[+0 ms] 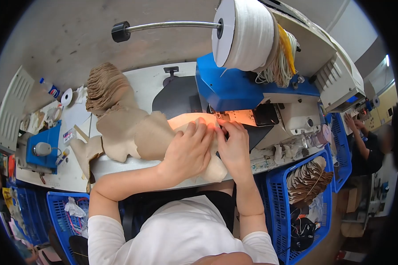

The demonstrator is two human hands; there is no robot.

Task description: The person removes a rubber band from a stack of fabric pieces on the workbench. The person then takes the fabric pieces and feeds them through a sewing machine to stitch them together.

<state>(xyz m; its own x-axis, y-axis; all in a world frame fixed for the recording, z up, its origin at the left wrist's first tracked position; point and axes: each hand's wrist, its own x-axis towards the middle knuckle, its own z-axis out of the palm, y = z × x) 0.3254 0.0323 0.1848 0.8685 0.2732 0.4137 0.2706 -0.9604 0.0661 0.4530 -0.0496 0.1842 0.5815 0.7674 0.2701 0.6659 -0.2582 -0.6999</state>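
Your left hand (188, 149) lies palm-down on the pale beige, flexible sheet piece (215, 170) at the lit front of the blue-and-white sewing machine (227, 84); your right hand (234, 149) curls at its edge, whether pinching I cannot tell. Guide it flat and smoothly, keeping clear of the stitching. Loose tan sheets (151, 136) by your left wrist could drag; a blue plastic basket (277, 210) stands at your right.

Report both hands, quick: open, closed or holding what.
Left hand: open, fingers laid over the beige material.
Right hand: fingers bent at the material, beside the sewing machine; whether it grips cannot be told.
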